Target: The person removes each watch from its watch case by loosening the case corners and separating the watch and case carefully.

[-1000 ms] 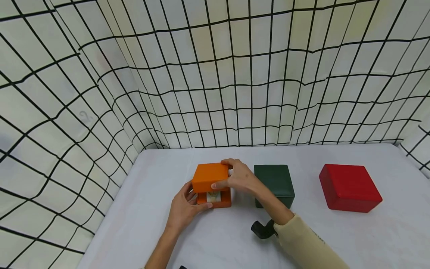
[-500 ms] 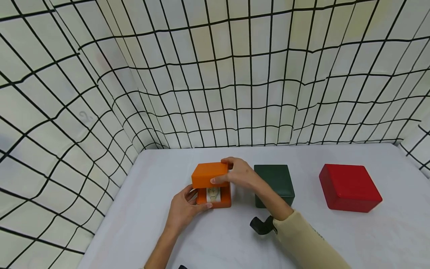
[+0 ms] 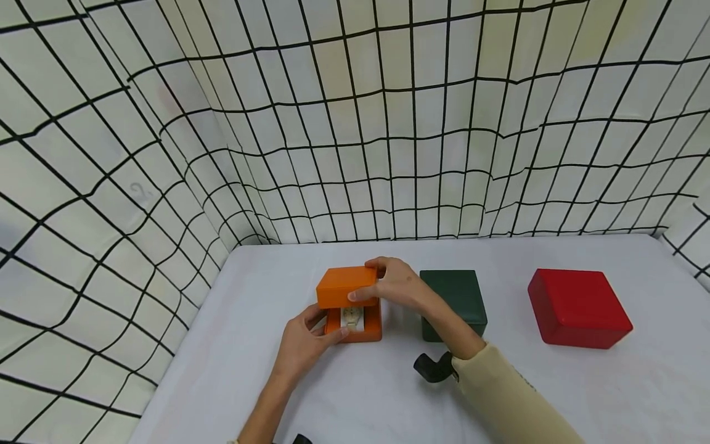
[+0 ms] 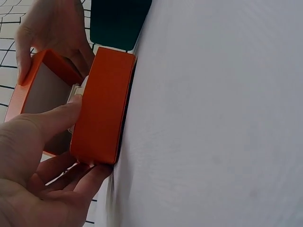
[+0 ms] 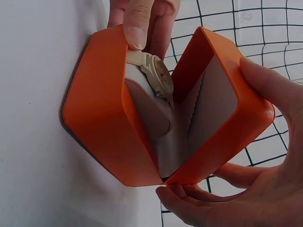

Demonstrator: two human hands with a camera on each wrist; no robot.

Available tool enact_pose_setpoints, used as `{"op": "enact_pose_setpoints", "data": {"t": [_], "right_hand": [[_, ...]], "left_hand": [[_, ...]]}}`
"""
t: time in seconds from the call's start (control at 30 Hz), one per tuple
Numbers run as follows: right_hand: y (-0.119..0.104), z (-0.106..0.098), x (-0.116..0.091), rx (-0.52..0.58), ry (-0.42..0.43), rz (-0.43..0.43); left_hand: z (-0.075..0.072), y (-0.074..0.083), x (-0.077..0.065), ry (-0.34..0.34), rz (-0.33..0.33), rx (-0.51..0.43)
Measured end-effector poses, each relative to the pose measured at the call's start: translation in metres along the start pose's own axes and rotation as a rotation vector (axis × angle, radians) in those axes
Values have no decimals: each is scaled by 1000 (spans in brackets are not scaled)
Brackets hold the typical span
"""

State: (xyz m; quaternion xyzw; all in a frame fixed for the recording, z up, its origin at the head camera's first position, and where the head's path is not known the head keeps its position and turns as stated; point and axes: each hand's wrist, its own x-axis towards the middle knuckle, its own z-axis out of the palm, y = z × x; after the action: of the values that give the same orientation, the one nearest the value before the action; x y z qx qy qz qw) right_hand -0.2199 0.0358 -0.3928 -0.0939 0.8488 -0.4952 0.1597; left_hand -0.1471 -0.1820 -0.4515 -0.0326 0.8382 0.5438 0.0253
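Head view: on the table (image 3: 388, 382), the left hand's (image 3: 305, 345) fingers clasp the orange box (image 3: 373, 331), the thumb at its front rim beside the watch (image 3: 351, 317). Beyond, the right hand (image 3: 398, 285) grasps the hinged lid (image 3: 341, 285), now tilted farther back than one second earlier, exposing the dial. Rightward stand a green box (image 3: 452, 296) and a red box (image 3: 582, 299); past the black mesh (image 3: 384, 91), a faint mark (image 3: 140, 190) resembles "2".

The orange lid (image 3: 342, 287) has tilted further open, baring more watch (image 3: 351, 317).
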Motion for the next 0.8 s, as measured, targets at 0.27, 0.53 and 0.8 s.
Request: {"op": "enact_pose_setpoints", "data": {"t": [0.27, 0.53, 0.8], "right_hand": [[0, -2, 2, 1, -6, 2], [2, -2, 2, -7, 21, -18], [2, 3, 2, -4, 51, -17]], "left_hand": [[1, 0, 1, 11, 4, 30], [1, -1, 1, -5, -6, -1], [0, -2, 0, -10, -1, -14]]}}
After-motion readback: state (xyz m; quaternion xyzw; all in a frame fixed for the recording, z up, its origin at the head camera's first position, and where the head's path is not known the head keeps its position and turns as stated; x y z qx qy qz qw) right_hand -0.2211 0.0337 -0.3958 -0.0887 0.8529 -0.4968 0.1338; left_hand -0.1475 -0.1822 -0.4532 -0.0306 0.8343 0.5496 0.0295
